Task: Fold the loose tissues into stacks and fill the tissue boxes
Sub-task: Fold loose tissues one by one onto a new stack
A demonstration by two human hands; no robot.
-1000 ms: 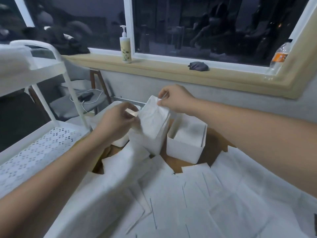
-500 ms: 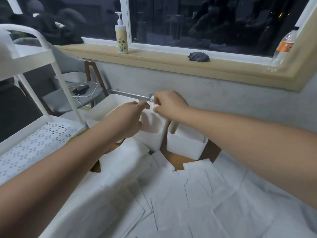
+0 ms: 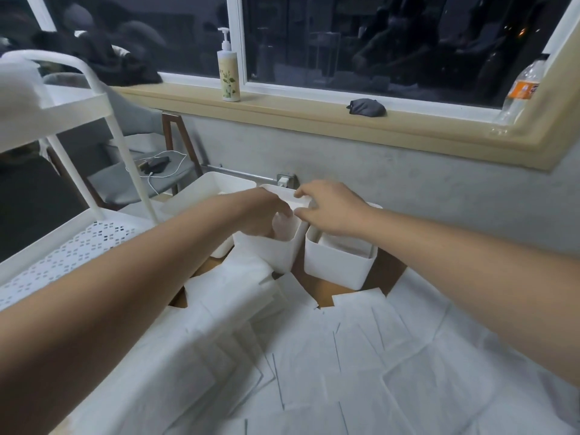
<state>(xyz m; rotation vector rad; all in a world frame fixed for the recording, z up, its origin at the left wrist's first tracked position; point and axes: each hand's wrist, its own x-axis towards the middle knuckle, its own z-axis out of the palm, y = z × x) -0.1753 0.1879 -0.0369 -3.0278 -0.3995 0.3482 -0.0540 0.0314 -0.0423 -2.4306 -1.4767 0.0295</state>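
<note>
Three white tissue boxes stand at the table's far edge: a left box [image 3: 216, 186], a middle box [image 3: 270, 255] and a right box [image 3: 339, 268] with folded tissues inside. A folded tissue stack [image 3: 284, 232] sits down in the middle box. My left hand [image 3: 260, 215] reaches into that box with bent fingers on the stack; whether they grip it is hidden. My right hand [image 3: 329, 208] hovers over the middle box's far right rim, thumb and forefinger apart, holding nothing. Loose tissues [image 3: 314, 356] cover the table in front.
A white metal cart [image 3: 78, 240] stands close on the left. A grey chair [image 3: 163, 180] with a phone and cable is behind it. On the windowsill are a pump bottle [image 3: 229, 76], a dark cloth [image 3: 366, 107] and a plastic bottle [image 3: 521, 89].
Both hands lowered the folded tissue stack from above the middle box down into it. My right hand has let go; my left hand has sunk deeper into the box.
</note>
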